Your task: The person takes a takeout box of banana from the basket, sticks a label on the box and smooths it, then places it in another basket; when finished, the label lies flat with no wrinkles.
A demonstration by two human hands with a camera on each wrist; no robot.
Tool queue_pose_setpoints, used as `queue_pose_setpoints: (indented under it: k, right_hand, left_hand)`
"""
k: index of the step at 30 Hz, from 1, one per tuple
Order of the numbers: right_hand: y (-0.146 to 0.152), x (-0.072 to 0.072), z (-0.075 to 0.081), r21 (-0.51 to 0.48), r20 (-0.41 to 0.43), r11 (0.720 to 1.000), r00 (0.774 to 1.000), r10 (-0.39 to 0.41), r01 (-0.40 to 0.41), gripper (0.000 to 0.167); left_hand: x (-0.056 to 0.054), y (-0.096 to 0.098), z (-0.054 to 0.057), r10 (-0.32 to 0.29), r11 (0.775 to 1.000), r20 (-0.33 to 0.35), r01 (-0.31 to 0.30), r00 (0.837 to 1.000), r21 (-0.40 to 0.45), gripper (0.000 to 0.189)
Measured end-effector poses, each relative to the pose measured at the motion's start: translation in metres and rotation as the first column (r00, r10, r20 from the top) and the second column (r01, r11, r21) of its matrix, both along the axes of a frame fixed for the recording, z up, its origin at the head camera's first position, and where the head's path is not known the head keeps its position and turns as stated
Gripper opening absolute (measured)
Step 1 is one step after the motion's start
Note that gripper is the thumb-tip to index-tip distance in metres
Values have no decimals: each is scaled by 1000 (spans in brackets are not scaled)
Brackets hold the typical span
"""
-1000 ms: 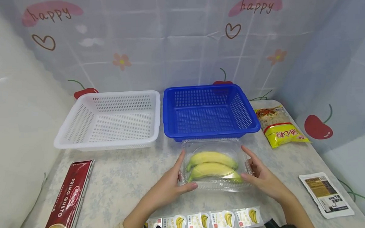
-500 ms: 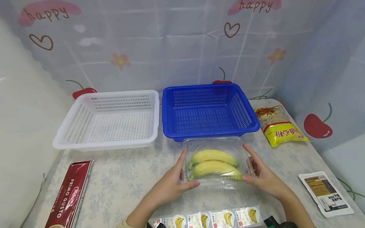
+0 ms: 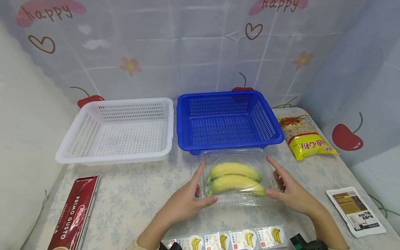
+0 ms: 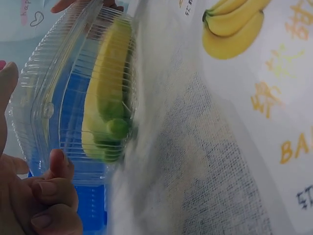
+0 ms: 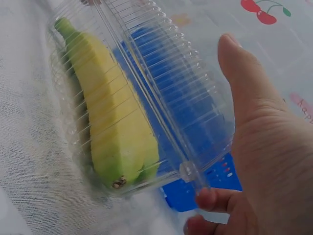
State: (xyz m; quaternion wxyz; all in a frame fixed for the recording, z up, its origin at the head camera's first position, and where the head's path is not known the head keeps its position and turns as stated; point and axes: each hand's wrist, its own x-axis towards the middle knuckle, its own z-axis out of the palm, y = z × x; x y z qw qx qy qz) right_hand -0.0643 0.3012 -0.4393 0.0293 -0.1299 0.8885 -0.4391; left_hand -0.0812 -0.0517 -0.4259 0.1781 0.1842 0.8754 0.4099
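So the clear plastic clamshell (image 3: 235, 201) with two bananas (image 3: 236, 182) in it sits between the person's hands, toward the right half of the counter (image 3: 130, 201) and just in front of the blue basket (image 3: 232, 144). Can't really tell if its back edge touches the basket or not. The lid is down over the fruit, and the bananas lie side by side, mostly yellow and pretty green at the ends. The left hand (image 3: 186, 201) has the left end: grip spread wide, index finger up along the side, thumb over the near corner, other fingers bent in at the wall. The right hand (image 3: 293, 195) basically mirrors that on the other end, same wide grip, thumb at the near corner, and the right wrist cam shows its lower fingertips curled by the side seam. A strip of banana stickers (image 3: 230, 241) lies on the near side, between the two forearms. The white basket (image 3: 116, 158) stands just left of the blue one. Over on the left there's a red Primo Gusto pasta pack (image 3: 72, 217), lying at a slant. On the right, a yellow bag of macaroni (image 3: 308, 141) sits beside the blue basket, and a flat white pouch (image 3: 355, 211) with a brown label lies nearer the person. Behind it all hangs a "happy" print backdrop (image 3: 204, 47) with hearts, flowers and cherries.
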Motion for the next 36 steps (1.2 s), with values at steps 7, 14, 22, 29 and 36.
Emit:
queue_pose_setpoints:
  k: [7, 14, 22, 29, 36]
  right_hand:
    - [-13, 10, 15, 63, -166, 982, 972, -164, 177, 79]
    - [-46, 23, 33, -12, -365, 997, 927, -80, 81, 71]
    - [-73, 35, 55, -28, -422, 1000, 906, -21, 10, 73]
    - [-112, 46, 50, -95, -410, 971, 898, 161, -218, 63]
    - [-165, 56, 25, -142, -298, 851, 842, 450, -505, 51]
  left_hand:
    - [7, -17, 7, 49, 997, -35, -51, 998, -61, 97]
    - [23, -52, 19, 107, 990, -42, -110, 993, -86, 89]
    - [42, -95, 24, 199, 971, -81, -208, 977, -116, 84]
    - [59, -126, 13, 144, 986, -82, -149, 986, -71, 75]
    - [68, -143, -12, -9, 998, 49, 13, 999, -64, 76]
